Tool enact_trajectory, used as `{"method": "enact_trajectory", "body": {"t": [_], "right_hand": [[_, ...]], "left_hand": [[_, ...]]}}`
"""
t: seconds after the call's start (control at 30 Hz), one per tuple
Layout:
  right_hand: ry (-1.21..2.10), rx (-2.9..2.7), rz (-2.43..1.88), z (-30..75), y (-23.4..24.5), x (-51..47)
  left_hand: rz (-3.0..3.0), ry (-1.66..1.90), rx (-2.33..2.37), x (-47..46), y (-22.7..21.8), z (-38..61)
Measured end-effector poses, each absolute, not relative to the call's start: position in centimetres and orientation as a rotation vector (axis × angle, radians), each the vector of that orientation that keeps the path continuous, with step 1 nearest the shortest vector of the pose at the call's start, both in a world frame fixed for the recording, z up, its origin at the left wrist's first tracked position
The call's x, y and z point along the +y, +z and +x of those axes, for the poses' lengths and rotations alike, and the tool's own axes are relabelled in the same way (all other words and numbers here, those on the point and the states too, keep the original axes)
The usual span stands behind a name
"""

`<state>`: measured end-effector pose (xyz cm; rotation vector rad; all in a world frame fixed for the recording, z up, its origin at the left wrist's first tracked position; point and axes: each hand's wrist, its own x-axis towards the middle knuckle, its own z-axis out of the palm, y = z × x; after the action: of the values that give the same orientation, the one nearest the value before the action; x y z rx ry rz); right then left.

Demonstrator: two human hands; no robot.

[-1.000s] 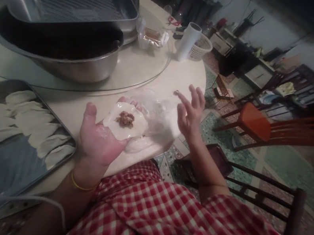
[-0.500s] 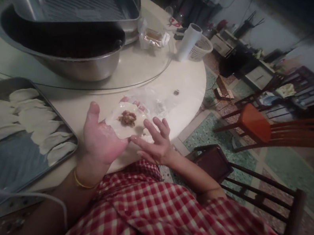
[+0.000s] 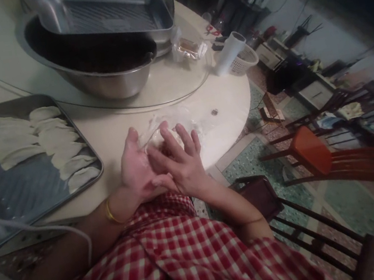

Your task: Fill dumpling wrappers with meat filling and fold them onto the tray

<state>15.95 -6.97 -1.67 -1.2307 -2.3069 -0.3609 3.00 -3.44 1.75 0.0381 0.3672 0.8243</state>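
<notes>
My left hand [image 3: 137, 171], with a yellow bracelet at the wrist, is palm up and supports a round dumpling wrapper [image 3: 154, 141] on its palm and fingers. My right hand [image 3: 189, 170] reaches across from the right, its fingers apart over the wrapper. Those fingers hide most of the wrapper and the brown filling on it. Whether they press on the filling, I cannot tell. Just beyond both hands lies a crumpled clear plastic bag [image 3: 182, 114]. To the left, several folded dumplings [image 3: 62, 147] lie in two rows on a dark metal tray [image 3: 34, 182].
A large steel bowl [image 3: 116, 85] with dark contents stands at the back, an empty-looking metal pan [image 3: 108, 10] resting over it. Near the table's right edge are a white roll [image 3: 231, 51] and a perforated basket [image 3: 245, 61]. A dark chair [image 3: 259, 197] stands at right.
My right hand has moved left and up over the wrapper, covering filling that was in plain sight. My left hand still carries the wrapper. The whole view has shifted slightly.
</notes>
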Motion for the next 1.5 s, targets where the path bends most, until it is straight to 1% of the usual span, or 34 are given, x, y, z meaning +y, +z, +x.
{"method": "enact_trajectory", "body": {"t": [0.1,0.27,0.37,0.5,0.6,0.77,0.97,1.3,1.5], "right_hand": [[-0.359,-2.324,-1.255,15.4,-0.9,-6.5],[-0.366,-2.276,-1.242,15.9,-0.5,-5.1],[-0.323,-2.21,-1.336,17.2,-0.2,-3.9],[-0.232,-2.281,-1.305,18.9,-0.3,-3.0],[-0.212,-2.209,-1.328,19.9,-0.8,-2.6],[-0.135,-2.305,-1.111,20.6,-1.5,-2.3],[-0.101,-2.193,-1.141,21.7,-1.8,-1.8],[-0.241,-2.08,-1.104,23.0,-3.5,-4.1],[-0.51,-1.957,-1.067,21.9,-4.0,-6.1]], "left_hand": [[0.026,0.78,0.308,-3.7,1.4,3.1],[0.039,0.829,0.346,-3.4,0.9,2.8],[0.05,0.837,0.357,-3.3,0.8,2.6],[0.053,0.815,0.347,-3.4,0.8,2.4],[0.059,0.796,0.314,-3.4,0.7,2.5],[0.067,0.737,0.33,-3.3,0.5,2.6],[0.159,0.735,0.352,-3.3,0.6,2.3],[0.224,0.815,0.399,-2.3,0.7,1.1],[0.253,0.843,0.282,-2.3,1.1,0.6]]}}
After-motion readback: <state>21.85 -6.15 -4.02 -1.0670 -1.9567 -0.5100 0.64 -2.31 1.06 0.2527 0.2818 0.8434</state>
